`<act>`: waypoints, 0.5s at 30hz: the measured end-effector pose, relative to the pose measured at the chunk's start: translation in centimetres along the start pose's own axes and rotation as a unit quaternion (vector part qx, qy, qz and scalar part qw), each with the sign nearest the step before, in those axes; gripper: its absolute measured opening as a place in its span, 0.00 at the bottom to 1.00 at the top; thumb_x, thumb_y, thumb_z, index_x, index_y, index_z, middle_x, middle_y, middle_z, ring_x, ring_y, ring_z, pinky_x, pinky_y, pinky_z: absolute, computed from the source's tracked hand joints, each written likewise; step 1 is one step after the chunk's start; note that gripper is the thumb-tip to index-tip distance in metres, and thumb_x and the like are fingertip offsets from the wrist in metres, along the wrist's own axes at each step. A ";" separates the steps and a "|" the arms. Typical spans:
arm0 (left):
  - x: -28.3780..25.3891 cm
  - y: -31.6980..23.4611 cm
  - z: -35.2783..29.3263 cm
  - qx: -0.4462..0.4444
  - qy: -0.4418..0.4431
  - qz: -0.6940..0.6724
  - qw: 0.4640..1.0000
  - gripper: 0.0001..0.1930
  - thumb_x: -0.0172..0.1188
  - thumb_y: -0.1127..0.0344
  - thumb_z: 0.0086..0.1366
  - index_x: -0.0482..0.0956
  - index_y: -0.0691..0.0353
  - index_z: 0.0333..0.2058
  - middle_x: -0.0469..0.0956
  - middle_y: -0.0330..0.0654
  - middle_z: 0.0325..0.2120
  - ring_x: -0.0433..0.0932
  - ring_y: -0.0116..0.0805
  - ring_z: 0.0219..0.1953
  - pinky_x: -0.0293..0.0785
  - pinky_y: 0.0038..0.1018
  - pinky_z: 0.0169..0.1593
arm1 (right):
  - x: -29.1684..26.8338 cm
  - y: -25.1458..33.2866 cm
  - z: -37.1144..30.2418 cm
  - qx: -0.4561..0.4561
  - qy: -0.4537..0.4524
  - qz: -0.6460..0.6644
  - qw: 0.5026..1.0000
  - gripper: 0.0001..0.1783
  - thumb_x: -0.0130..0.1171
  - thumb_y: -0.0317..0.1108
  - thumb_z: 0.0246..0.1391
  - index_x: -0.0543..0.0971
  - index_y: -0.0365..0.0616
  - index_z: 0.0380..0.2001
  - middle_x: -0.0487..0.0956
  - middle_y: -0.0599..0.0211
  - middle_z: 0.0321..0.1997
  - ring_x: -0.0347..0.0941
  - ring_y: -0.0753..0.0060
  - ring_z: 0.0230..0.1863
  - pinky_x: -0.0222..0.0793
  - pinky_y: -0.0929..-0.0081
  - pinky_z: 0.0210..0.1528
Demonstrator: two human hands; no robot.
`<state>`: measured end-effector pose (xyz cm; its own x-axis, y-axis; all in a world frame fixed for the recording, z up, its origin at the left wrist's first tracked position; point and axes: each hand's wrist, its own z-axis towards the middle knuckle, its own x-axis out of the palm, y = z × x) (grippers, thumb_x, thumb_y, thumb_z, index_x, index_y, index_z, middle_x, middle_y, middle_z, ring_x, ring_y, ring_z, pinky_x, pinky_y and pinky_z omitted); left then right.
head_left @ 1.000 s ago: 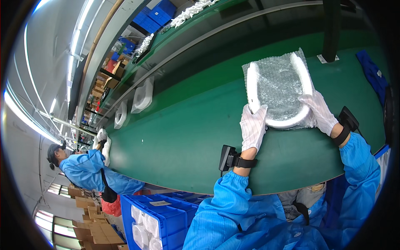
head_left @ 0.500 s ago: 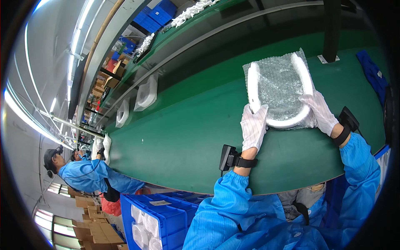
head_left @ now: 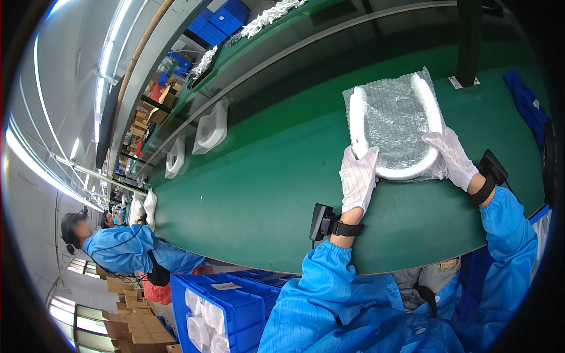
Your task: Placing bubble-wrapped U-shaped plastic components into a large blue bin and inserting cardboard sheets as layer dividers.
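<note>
A white U-shaped part in a clear bubble-wrap bag (head_left: 397,126) lies on the green work table (head_left: 282,200), its curved end toward me. My left hand (head_left: 358,179), in a white striped glove, grips the left side of the curve with the thumb on top. On the right side, my right hand (head_left: 453,157) holds the bag and part the same way, its fingers partly hidden beneath. Both wrists wear black straps with a small black device.
Two wrapped white parts (head_left: 210,128) stand farther off to the left, beside the rail. A blue crate (head_left: 247,306) with wrapped pieces is below the table edge. Blue cloth (head_left: 522,106) lies at the right, near a dark post (head_left: 469,44). Another person (head_left: 126,244) works at the left.
The two wrapped parts at the far left have shifted slightly to the right. The person at the left has moved a little. My hands and the bagged part stay in place.
</note>
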<state>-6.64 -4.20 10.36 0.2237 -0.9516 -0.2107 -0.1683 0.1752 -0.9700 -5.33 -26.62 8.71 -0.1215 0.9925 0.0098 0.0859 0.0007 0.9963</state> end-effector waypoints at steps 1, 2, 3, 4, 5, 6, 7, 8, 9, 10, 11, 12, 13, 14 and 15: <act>-0.1 0.5 0.2 0.013 -0.005 0.007 1.000 0.17 0.60 0.57 0.62 0.70 0.67 0.36 0.72 0.43 0.19 0.70 0.31 0.14 0.68 0.28 0.20 | 0.1 0.2 0.1 0.014 0.007 0.018 1.000 0.15 0.52 0.45 0.62 0.76 0.48 0.45 0.64 0.59 0.50 0.63 0.63 0.52 0.60 0.69 0.57; -0.2 0.8 0.3 0.026 -0.011 0.014 1.000 0.17 0.60 0.57 0.62 0.71 0.67 0.36 0.72 0.43 0.19 0.70 0.31 0.14 0.68 0.28 0.20 | 0.2 0.3 0.2 0.028 0.015 0.035 0.999 0.16 0.52 0.45 0.61 0.76 0.48 0.45 0.64 0.59 0.51 0.63 0.64 0.52 0.60 0.69 0.57; -0.1 0.7 0.3 0.026 -0.009 0.013 1.000 0.17 0.60 0.57 0.62 0.71 0.67 0.36 0.72 0.43 0.19 0.70 0.31 0.14 0.68 0.28 0.20 | -0.1 -0.1 0.2 0.028 0.013 0.034 0.999 0.16 0.52 0.45 0.61 0.76 0.48 0.45 0.64 0.59 0.51 0.63 0.64 0.52 0.60 0.69 0.57; 0.0 0.5 0.3 0.019 -0.005 0.010 1.000 0.17 0.60 0.57 0.62 0.71 0.67 0.36 0.72 0.43 0.19 0.70 0.31 0.14 0.68 0.28 0.20 | -0.6 -0.8 0.3 -0.008 0.019 -0.013 1.000 0.16 0.53 0.45 0.61 0.76 0.47 0.46 0.64 0.60 0.51 0.63 0.65 0.52 0.60 0.70 0.57; 0.1 0.3 0.2 0.011 -0.001 0.008 1.000 0.17 0.60 0.57 0.62 0.70 0.67 0.36 0.72 0.43 0.19 0.70 0.31 0.14 0.68 0.27 0.20 | -0.9 -1.2 0.3 -0.045 0.024 -0.061 0.997 0.16 0.53 0.45 0.62 0.76 0.47 0.46 0.65 0.60 0.52 0.63 0.66 0.53 0.61 0.71 0.57; 0.0 0.1 0.2 0.011 0.000 0.008 1.000 0.17 0.60 0.57 0.62 0.70 0.67 0.36 0.72 0.43 0.19 0.70 0.31 0.14 0.68 0.27 0.20 | -0.9 -1.2 0.3 -0.045 0.024 -0.061 0.997 0.16 0.53 0.45 0.62 0.76 0.47 0.46 0.65 0.60 0.52 0.63 0.66 0.53 0.61 0.71 0.57; 0.0 0.0 0.1 0.005 0.003 0.008 1.000 0.16 0.59 0.58 0.62 0.71 0.66 0.38 0.73 0.41 0.20 0.70 0.27 0.14 0.66 0.24 0.18 | -0.9 -1.2 0.3 -0.044 0.025 -0.066 0.997 0.16 0.53 0.45 0.62 0.76 0.47 0.46 0.64 0.60 0.52 0.63 0.66 0.53 0.61 0.71 0.57; 0.0 -0.1 0.1 -0.002 0.007 0.008 1.000 0.15 0.59 0.59 0.62 0.71 0.66 0.39 0.74 0.39 0.21 0.69 0.23 0.14 0.65 0.21 0.17 | -1.0 -1.2 0.2 -0.043 0.026 -0.072 0.996 0.16 0.53 0.44 0.62 0.76 0.47 0.46 0.64 0.61 0.53 0.64 0.67 0.53 0.61 0.71 0.57; -0.1 -0.2 0.0 -0.002 0.007 0.008 1.000 0.15 0.59 0.59 0.62 0.71 0.66 0.39 0.74 0.39 0.21 0.69 0.23 0.14 0.65 0.21 0.17 | -0.9 -1.0 0.3 -0.043 0.027 -0.072 0.996 0.16 0.53 0.44 0.62 0.76 0.47 0.46 0.64 0.61 0.53 0.64 0.67 0.53 0.61 0.71 0.57; -0.1 -0.2 0.0 -0.001 0.007 0.006 1.000 0.15 0.59 0.59 0.62 0.70 0.66 0.40 0.74 0.39 0.21 0.69 0.23 0.15 0.65 0.21 0.17 | -0.8 -0.8 0.3 -0.028 0.026 -0.041 0.998 0.18 0.54 0.45 0.61 0.75 0.45 0.47 0.64 0.60 0.53 0.63 0.67 0.53 0.61 0.72 0.56; -0.1 -0.3 -0.1 0.000 0.008 0.004 1.000 0.15 0.59 0.59 0.62 0.70 0.66 0.40 0.74 0.39 0.21 0.69 0.23 0.15 0.65 0.21 0.17 | -0.6 -0.5 0.3 -0.013 0.026 -0.010 1.000 0.19 0.55 0.45 0.60 0.74 0.44 0.48 0.64 0.60 0.53 0.63 0.68 0.53 0.62 0.72 0.55; -0.1 -0.2 -0.1 -0.001 0.006 0.004 1.000 0.15 0.59 0.59 0.62 0.70 0.66 0.40 0.74 0.39 0.21 0.69 0.23 0.15 0.65 0.21 0.17 | -0.4 -0.2 0.2 -0.013 0.028 -0.011 0.999 0.19 0.55 0.45 0.60 0.74 0.44 0.48 0.64 0.60 0.53 0.63 0.68 0.53 0.62 0.72 0.55; -0.2 -0.2 -0.1 -0.003 0.010 0.001 1.000 0.16 0.59 0.59 0.62 0.70 0.66 0.40 0.74 0.38 0.21 0.69 0.23 0.15 0.65 0.21 0.17 | -0.2 0.1 0.2 0.001 0.022 0.012 1.000 0.22 0.56 0.46 0.59 0.73 0.41 0.49 0.65 0.61 0.50 0.64 0.70 0.50 0.63 0.74 0.53; -0.2 -0.2 -0.1 -0.005 0.013 -0.002 1.000 0.16 0.59 0.59 0.62 0.70 0.66 0.40 0.74 0.38 0.22 0.69 0.23 0.15 0.65 0.21 0.17 | 0.0 0.4 0.1 0.015 0.017 0.035 0.999 0.25 0.58 0.47 0.57 0.71 0.39 0.49 0.67 0.62 0.48 0.65 0.72 0.48 0.65 0.75 0.51; -0.2 -0.1 -0.1 -0.005 0.012 -0.002 1.000 0.16 0.59 0.59 0.62 0.70 0.66 0.40 0.74 0.38 0.22 0.69 0.23 0.15 0.65 0.21 0.17 | 0.2 0.8 0.0 0.015 0.018 0.034 0.999 0.25 0.58 0.47 0.57 0.71 0.39 0.49 0.67 0.62 0.48 0.65 0.72 0.48 0.65 0.75 0.51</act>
<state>-6.73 -4.02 10.53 0.2012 -0.9583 -0.2029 -0.1778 0.1679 -0.9696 -5.32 -26.38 9.47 -0.1493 0.9855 0.0804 0.1250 -0.0619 0.9902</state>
